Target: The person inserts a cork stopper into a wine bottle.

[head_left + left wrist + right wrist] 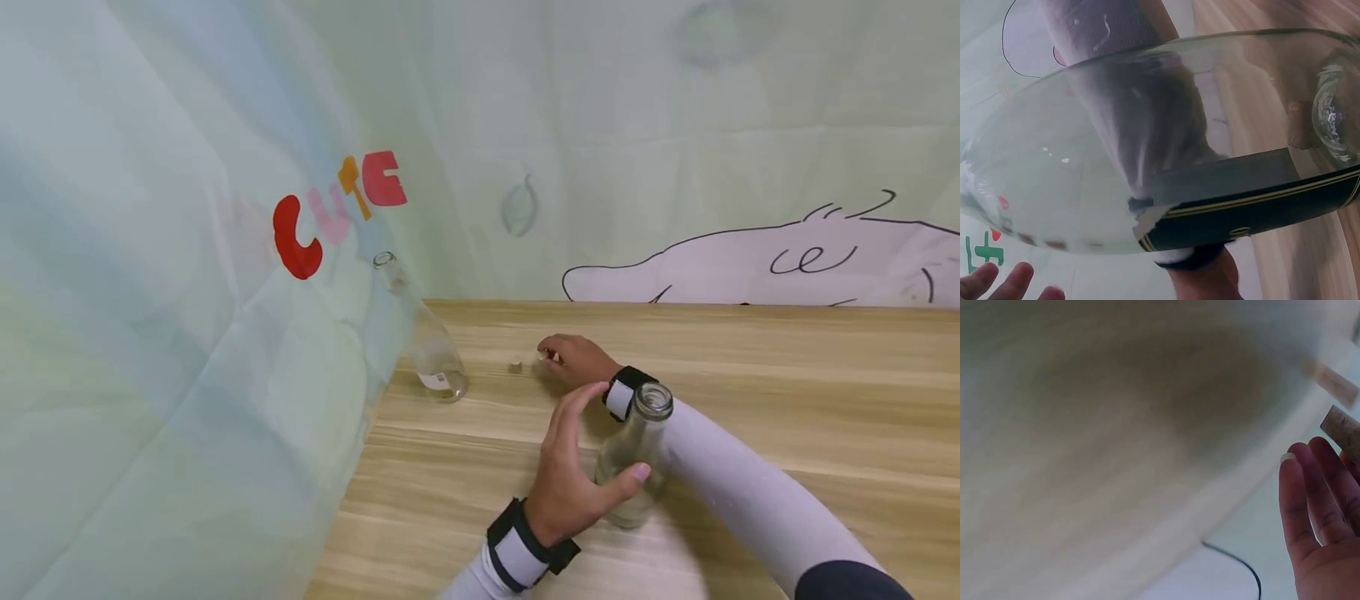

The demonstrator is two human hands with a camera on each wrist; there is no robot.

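"What have you got there?"

"A small brown cork (1344, 432), pinched at the fingertips of my right hand (583, 362). I'm holding it low over the wooden table (795, 367)."

"Just the 1?"

"A second cork (516, 367) stands on the wood, just beside my fingers and to their left."

"And your other hand?"

"My left hand (568, 479) is loose, thumb and fingers spread around a clear bottle (632, 450) without gripping it. Whether my skin meets the glass, I can't tell. The bottle stands upright, nearer to me than the corks, with a dark, gold-lined label (1254, 215) on its side. My right sleeve (757, 487) passes behind it."

"Anything further out?"

"Another glass bottle (429, 337), with a white label near its base, stands well apart on the left, beside the cloth wall (120, 358) that has 4 bright letters spelling CUTE. Past the table's far edge, a pale backdrop (465, 100) carries an outlined creature (720, 262)."
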